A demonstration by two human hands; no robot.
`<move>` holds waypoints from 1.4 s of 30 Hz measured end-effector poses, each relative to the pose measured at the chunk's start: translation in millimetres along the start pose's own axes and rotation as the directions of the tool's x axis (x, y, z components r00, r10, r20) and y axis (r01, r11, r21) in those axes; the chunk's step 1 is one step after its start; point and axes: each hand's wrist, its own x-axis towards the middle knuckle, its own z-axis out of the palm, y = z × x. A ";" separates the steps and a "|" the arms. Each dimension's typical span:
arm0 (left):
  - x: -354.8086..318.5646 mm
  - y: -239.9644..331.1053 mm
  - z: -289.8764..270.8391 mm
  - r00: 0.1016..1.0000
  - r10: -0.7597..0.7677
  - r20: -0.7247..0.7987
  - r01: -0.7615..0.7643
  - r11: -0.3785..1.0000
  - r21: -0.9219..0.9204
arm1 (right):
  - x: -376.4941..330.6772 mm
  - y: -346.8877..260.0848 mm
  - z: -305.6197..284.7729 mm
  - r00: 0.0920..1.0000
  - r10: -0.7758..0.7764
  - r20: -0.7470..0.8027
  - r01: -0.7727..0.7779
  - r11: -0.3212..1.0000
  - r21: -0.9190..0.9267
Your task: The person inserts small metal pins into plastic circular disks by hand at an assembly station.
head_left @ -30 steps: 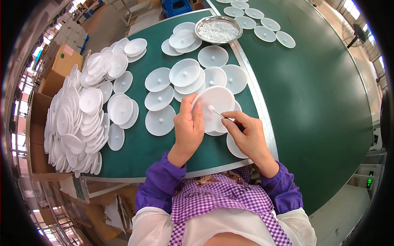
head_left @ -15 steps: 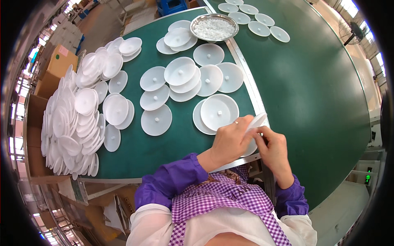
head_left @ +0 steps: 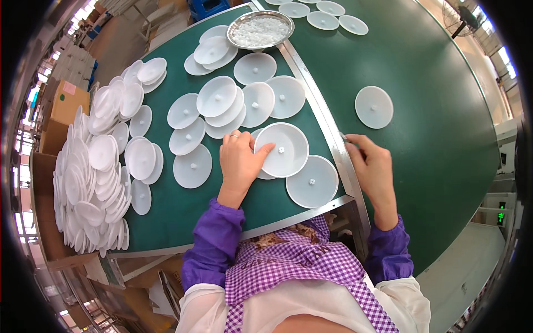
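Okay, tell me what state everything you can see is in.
Left hand: thumb over a disc
Right hand: fingers curled, contents unclear
Lone disc: lying flat
Disc heap: overlapping, tilted
Bowl: upright, full of white bits
Fan: spinning unclear
Display: lit green

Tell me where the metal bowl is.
In the head view, the metal bowl is at top centre, overlapping the pale metal strip, just right of a stack of white discs.

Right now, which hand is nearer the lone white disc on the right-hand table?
Right. The right hand is below the lone disc in view; the left hand is farther, across the metal strip, its thumb over another white disc.
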 end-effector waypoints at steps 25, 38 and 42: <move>-21.3 54.9 -25.2 0.997 0.075 -0.036 -0.082 0.785 -0.614 | -31.1 -44.8 38.1 0.961 -0.257 0.105 0.254 0.966 0.040; -5.1 94.0 11.7 0.922 0.309 0.232 -0.121 0.801 -0.586 | 2.0 17.0 3.6 0.997 -0.035 -0.068 0.013 0.954 -0.299; -1.2 73.2 29.0 0.762 0.497 0.415 -0.463 0.866 -0.187 | 12.2 13.2 -6.1 0.995 0.018 -0.098 -0.050 0.941 -0.335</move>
